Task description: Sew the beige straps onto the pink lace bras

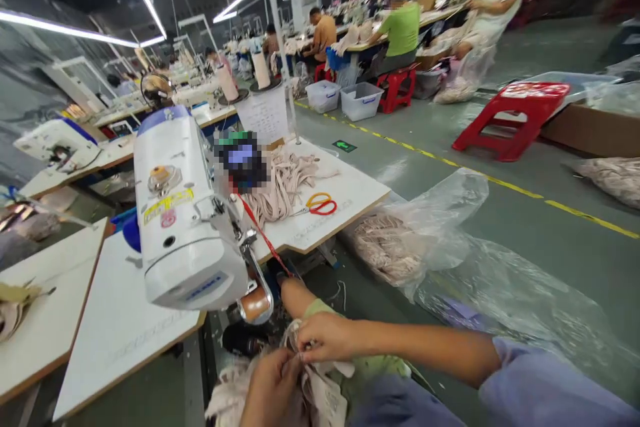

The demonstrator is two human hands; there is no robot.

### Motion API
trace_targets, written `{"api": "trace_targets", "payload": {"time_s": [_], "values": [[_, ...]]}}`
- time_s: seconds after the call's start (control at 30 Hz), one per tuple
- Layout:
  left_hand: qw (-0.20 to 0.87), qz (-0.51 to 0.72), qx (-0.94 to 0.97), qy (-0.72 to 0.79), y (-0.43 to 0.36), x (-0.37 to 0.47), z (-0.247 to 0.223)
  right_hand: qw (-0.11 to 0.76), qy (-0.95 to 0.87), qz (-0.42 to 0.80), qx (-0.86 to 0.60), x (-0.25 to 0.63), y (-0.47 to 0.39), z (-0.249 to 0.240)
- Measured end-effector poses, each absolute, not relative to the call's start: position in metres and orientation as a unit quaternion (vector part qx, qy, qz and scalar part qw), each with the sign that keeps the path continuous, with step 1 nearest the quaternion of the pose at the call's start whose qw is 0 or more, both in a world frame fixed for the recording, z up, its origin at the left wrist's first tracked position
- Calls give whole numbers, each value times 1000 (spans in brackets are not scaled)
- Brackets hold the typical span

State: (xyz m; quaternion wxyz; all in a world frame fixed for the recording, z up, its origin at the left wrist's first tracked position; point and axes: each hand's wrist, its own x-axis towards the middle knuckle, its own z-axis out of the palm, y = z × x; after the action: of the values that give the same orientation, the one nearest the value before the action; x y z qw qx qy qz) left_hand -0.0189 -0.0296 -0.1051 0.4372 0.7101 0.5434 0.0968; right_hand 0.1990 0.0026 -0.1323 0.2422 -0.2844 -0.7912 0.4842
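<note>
Both hands meet low in the head view, over a bundle of beige fabric strips on my lap. My left hand is closed, its thumb and fingers pinching the beige strips. Against it, my right hand is closed too, pinching the same fabric at the fingertips. The exact bit between the fingertips is too small to make out. Just ahead stands a white sewing machine on a white table. More beige strips are piled on that table, with scissors with orange and red handles beside them.
Clear plastic bags lie on the floor to the right, one around beige strips. A red stool stands farther right. Translucent bins and several seated people are beyond. A thin pole rises from the table.
</note>
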Motion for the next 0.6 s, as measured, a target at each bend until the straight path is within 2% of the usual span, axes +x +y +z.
{"api": "trace_targets", "payload": {"time_s": [0.07, 0.13, 0.2, 0.3, 0.37, 0.47, 0.6], "values": [[411, 123, 694, 578, -30, -21, -100, 291, -729, 526, -328, 202, 0, -130], [387, 270, 613, 633, -36, -22, -106, 336, -636, 565, -403, 202, 1, -133], [495, 347, 492, 626, -50, -17, -122, 364, -558, 586, -461, 196, 2, -142], [633, 326, 418, 565, -78, 3, -151, 388, -481, 601, -507, 176, -3, -152], [687, 330, 386, 519, -90, 18, -165, 408, -452, 602, -517, 161, -12, -150], [716, 391, 330, 476, -89, 29, -173, 430, -451, 593, -510, 142, -27, -143], [693, 483, 247, 475, -70, 30, -169, 424, -518, 539, -511, 137, -37, -145]]}}
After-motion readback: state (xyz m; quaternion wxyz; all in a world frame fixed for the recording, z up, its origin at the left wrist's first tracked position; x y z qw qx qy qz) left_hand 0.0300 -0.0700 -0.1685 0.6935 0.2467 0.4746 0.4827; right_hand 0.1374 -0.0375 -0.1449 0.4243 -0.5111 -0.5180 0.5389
